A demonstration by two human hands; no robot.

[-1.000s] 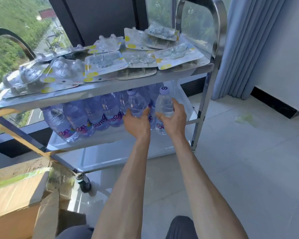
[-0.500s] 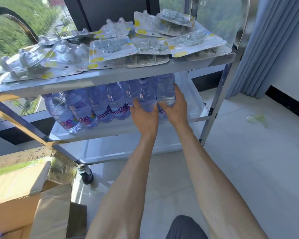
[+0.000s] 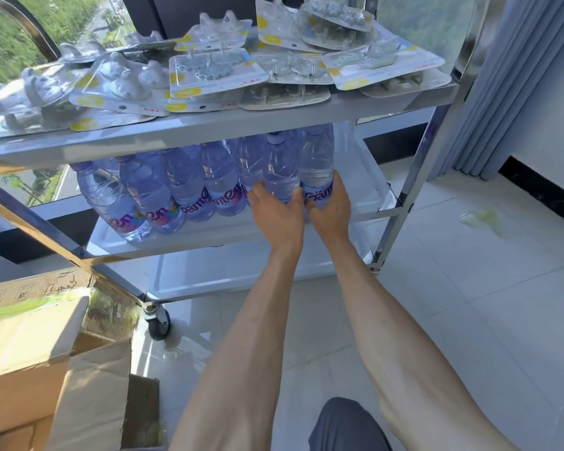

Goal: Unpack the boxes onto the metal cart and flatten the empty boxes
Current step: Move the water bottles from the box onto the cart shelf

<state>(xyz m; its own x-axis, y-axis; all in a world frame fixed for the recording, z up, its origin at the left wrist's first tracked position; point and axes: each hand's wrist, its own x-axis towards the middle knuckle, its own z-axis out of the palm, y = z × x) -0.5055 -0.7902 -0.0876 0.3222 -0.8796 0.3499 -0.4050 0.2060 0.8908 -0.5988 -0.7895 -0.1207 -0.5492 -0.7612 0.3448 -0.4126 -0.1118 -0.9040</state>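
- left hand (image 3: 275, 212) grips a water bottle (image 3: 280, 172) on metal cart (image 3: 209, 126) middle shelf
- right hand (image 3: 331, 208) wraps neighbouring bottle (image 3: 316, 164)
- open cardboard box (image 3: 30, 346) beside cart

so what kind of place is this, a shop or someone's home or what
Hard to say for sure; it looks like an upper-floor room used for stocking goods, perhaps an office or flat. A big window looks down on trees and a road, grey curtains hang over a tiled floor, and a steel cart holds packaged goods and water bottles.
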